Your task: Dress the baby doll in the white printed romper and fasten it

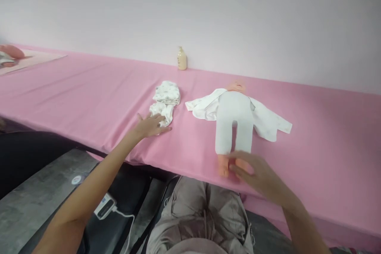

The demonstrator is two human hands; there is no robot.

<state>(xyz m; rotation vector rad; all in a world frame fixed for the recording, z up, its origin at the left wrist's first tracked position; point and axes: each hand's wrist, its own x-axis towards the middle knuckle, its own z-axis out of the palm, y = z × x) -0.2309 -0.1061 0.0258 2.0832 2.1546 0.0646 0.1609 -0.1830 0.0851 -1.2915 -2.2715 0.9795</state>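
A baby doll lies on its back on the pink-covered table, a pair of white trousers (pixel 234 107) over its body and upper legs. Its bare feet (pixel 223 164) point toward me. An open white long-sleeved baby top (pixel 266 121) is spread beneath it, sleeves out to both sides. Over the feet is my right hand (pixel 258 176), slightly blurred, thumb and fingers apart around the doll's right-hand foot; contact is unclear. My left hand (pixel 150 126) reaches out with spread fingers, touching the near edge of a crumpled white printed cloth (pixel 163 111). Behind that lies a folded white patterned cloth (pixel 167 92).
A cream pump bottle (pixel 181 58) stands at the back against the white wall (pixel 190 20). Part of another doll (pixel 11 52) lies on a pale mat at far left. Below the table edge, a white device (pixel 104 206) with a cable rests on a black chair (pixel 125 190).
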